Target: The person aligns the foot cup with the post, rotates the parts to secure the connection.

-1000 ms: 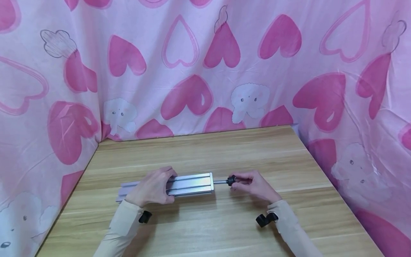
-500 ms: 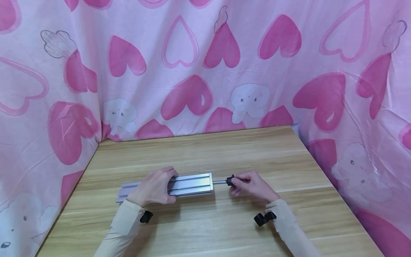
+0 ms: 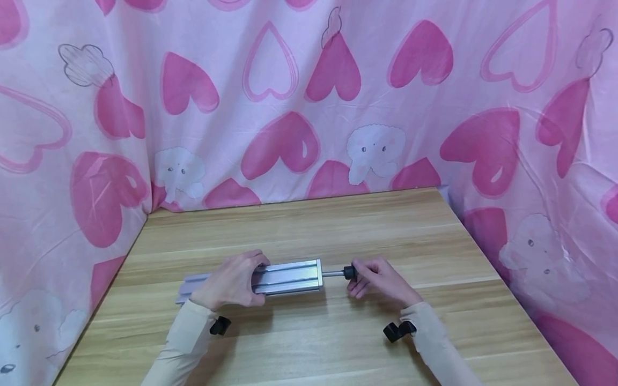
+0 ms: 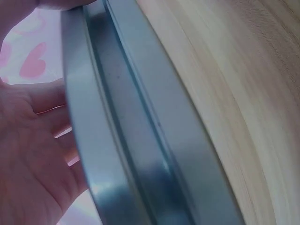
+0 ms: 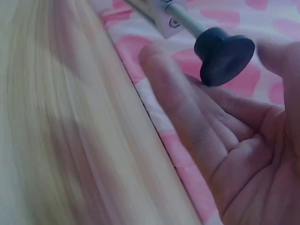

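Note:
A length of silver aluminium profile (image 3: 289, 277) with grooves along it lies crosswise in front of me. My left hand (image 3: 233, 280) grips it near the middle; in the left wrist view the fingers (image 4: 56, 119) pass behind its edge and its groove shows close up. From the flat plate on its right end a threaded rod (image 3: 332, 274) sticks out, tipped with a black knob (image 5: 225, 56) that has a wide, lobed end. My right hand (image 3: 383, 281) pinches at the knob, thumb right at its edge, the other fingers (image 5: 178, 103) stretched out below it.
The things are over a wood-grain table (image 3: 309, 230). Pink curtains (image 3: 309, 134) with hearts surround its back and sides. Black wrist mounts (image 3: 398, 331) stick out from both sleeves.
My right thumb has rolled up over the knob while the other fingers have swung down below it. The left hand keeps its grip and the profile has barely moved.

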The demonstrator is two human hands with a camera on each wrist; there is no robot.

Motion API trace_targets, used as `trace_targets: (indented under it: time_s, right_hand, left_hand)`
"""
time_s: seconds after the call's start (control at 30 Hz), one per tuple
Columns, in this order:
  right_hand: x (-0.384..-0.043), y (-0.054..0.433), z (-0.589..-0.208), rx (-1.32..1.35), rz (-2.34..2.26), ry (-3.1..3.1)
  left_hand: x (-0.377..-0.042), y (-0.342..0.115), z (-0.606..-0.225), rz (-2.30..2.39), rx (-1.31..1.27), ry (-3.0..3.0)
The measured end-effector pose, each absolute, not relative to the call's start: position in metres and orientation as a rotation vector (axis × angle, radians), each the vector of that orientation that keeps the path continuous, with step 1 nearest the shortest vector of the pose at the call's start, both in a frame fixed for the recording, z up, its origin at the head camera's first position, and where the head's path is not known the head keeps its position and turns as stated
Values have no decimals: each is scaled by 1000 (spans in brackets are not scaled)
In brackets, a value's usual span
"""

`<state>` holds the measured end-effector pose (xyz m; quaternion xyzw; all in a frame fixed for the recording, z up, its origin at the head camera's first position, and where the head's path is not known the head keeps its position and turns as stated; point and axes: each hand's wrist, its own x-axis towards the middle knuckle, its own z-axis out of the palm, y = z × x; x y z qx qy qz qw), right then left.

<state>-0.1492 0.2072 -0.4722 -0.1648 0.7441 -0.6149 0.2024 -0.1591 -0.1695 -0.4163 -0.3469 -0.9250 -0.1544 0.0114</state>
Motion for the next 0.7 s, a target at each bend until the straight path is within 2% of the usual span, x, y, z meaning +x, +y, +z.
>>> trace_targets:
  time_s: [0.2, 0.47, 0.7]
  right_hand:
    - [-142, 213, -464, -503, -1639, 2356]
    - [-142, 214, -466, -646, -1826, 2257]
    - [-145, 217, -469, -583, -1766, 2303]
  left_hand:
    - [-160, -170, -414, -523, -1089, -2875]
    - [-162, -172, -412, -516, -1087, -2871]
    - [-163, -170, -412, -483, -1105, -2845]
